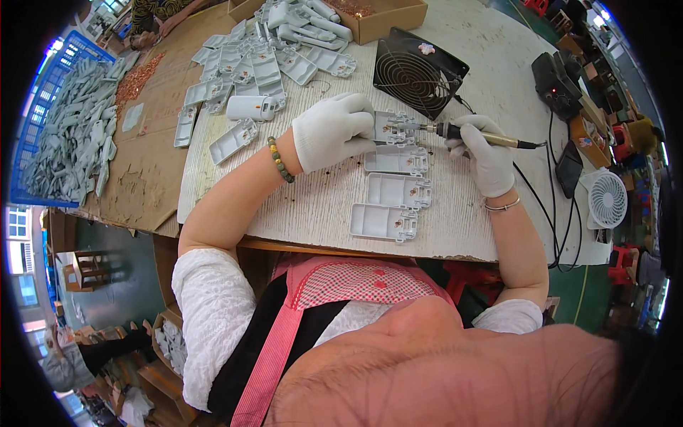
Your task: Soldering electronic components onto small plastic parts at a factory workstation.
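Note:
My left hand (pixel 333 134), in a white glove, has its fingers curled at the left edge of a light grey plastic battery-case housing (pixel 386 129), the farthest of a short column. My right hand (pixel 489 158), also gloved, grips a soldering iron (pixel 502 140) like a pen. Its tip points left at the housing's right end, where small metal parts show; whether it touches is too small to tell. Several similar open housings (pixel 380 221) lie nearer me in the column, their compartments facing up.
A black fan (pixel 415 73) with a round grille stands beyond the housings. Loose grey housings (pixel 265 65) are heaped at the far left, near a blue crate (pixel 25 160) full of grey parts. At right are a black soldering station (pixel 558 85), cables and a white fan (pixel 607 200).

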Demonstrator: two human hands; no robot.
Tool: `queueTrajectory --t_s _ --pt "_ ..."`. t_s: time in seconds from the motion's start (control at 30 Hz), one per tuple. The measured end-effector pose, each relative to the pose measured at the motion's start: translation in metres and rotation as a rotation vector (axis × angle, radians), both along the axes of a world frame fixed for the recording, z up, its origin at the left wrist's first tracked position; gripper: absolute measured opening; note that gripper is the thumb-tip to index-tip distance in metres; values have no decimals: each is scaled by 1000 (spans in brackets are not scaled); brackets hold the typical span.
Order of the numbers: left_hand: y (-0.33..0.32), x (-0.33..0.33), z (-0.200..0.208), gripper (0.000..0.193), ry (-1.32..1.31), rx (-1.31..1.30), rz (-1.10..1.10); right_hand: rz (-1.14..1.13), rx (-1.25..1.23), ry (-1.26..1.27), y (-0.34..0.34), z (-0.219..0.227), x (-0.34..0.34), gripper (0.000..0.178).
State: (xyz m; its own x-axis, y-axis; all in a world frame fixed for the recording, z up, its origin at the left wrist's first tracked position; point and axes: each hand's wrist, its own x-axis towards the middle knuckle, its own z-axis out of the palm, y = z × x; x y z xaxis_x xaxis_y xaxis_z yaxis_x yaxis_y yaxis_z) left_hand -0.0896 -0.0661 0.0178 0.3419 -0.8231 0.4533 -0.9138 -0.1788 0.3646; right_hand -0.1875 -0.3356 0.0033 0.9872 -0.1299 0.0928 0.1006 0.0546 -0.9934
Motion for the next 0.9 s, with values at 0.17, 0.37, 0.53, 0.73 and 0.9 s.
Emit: queueTrajectory --t_s 0.17,0.37,0.53,0.73,0.9 --pt "0 1 -1 20 -19 -4 -2 11 20 9 0 0 -1 17" --pt "0 1 0 19 -14 0 -1 39 7 21 2 1 -1 16" --pt "1 1 0 19 -20 4 -4 44 9 26 3 2 -1 16" --pt "0 0 0 19 -13 0 -4 36 -7 26 3 1 -3 16" --pt "0 -2 1 21 35 -8 17 -1 46 8 1 4 -1 16"
